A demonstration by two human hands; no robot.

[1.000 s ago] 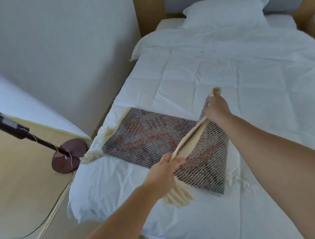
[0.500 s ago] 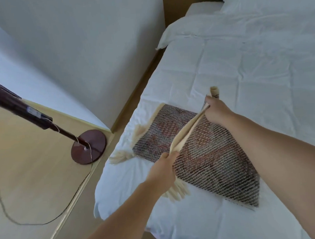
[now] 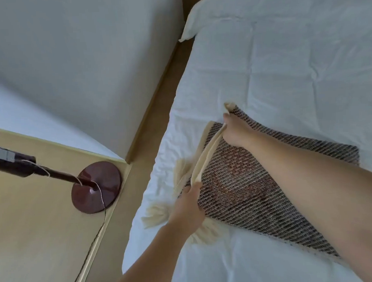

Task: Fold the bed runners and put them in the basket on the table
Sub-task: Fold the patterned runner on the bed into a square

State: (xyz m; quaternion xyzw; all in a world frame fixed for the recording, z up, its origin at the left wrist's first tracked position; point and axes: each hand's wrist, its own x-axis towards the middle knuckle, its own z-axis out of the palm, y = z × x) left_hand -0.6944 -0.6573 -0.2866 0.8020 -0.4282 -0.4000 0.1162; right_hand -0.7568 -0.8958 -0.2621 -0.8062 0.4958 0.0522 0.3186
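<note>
A woven brown and cream bed runner (image 3: 246,180) with cream tassels lies folded on the white bed (image 3: 284,72). My left hand (image 3: 188,209) grips the near corner of its cream edge. My right hand (image 3: 236,132) grips the far corner of the same edge. The edge is stretched between both hands, close over the runner's left end. Tassels (image 3: 156,214) spill out on the sheet left of my left hand. No basket is in view.
A light wooden table (image 3: 35,232) stands to the left of the bed. On it is a dark red round lamp base (image 3: 96,187) with a slanting pole and a thin cord. A strip of brown floor runs between bed and wall.
Both hands have carried the lifted cream edge leftward across the runner, nearly to its left end. The camera has swung left and down, so the pillow is out of view.
</note>
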